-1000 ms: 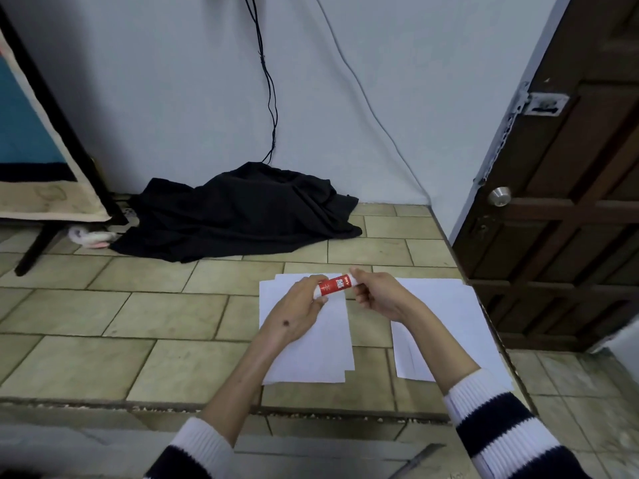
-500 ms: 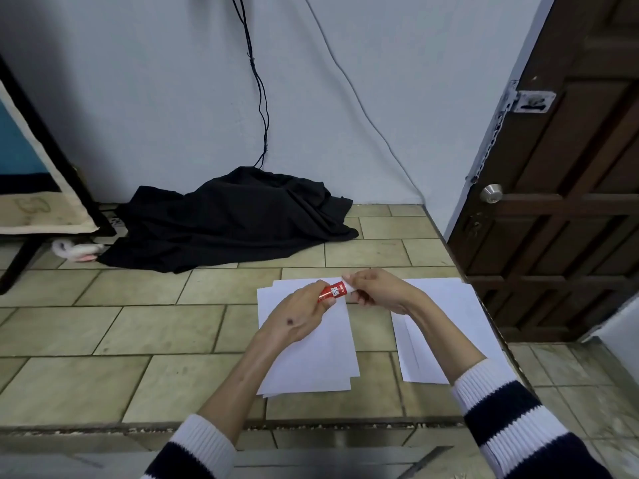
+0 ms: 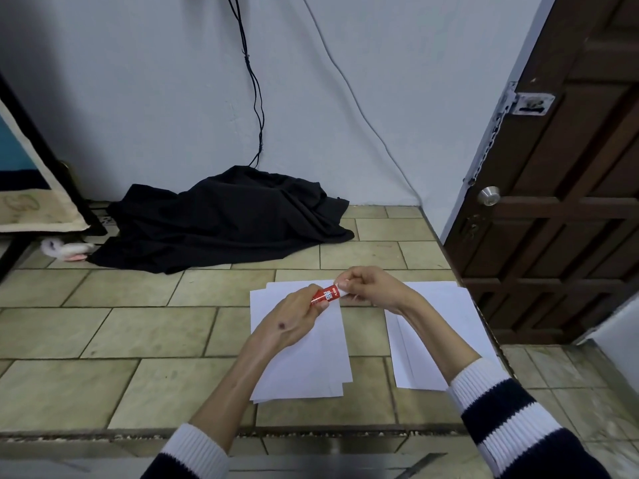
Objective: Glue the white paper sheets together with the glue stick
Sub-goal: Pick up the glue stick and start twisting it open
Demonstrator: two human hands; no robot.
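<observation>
A small red glue stick (image 3: 326,294) is held level between both hands above the floor. My left hand (image 3: 292,321) grips its lower red end. My right hand (image 3: 371,286) pinches its white end with the fingertips. Under the hands lies a loose pile of white paper sheets (image 3: 304,361) on the tiled floor. A second pile of white sheets (image 3: 446,305) lies to the right, partly hidden by my right forearm.
A heap of black cloth (image 3: 224,219) lies by the wall behind the papers, with cables hanging above it. A dark wooden door (image 3: 560,209) stands at the right. A leaning board with a black frame (image 3: 38,188) is at the far left.
Both hands stay on the glue stick; its white end is now more covered by my right fingers. The view has tilted slightly, so the papers sit higher relative to the floor step.
</observation>
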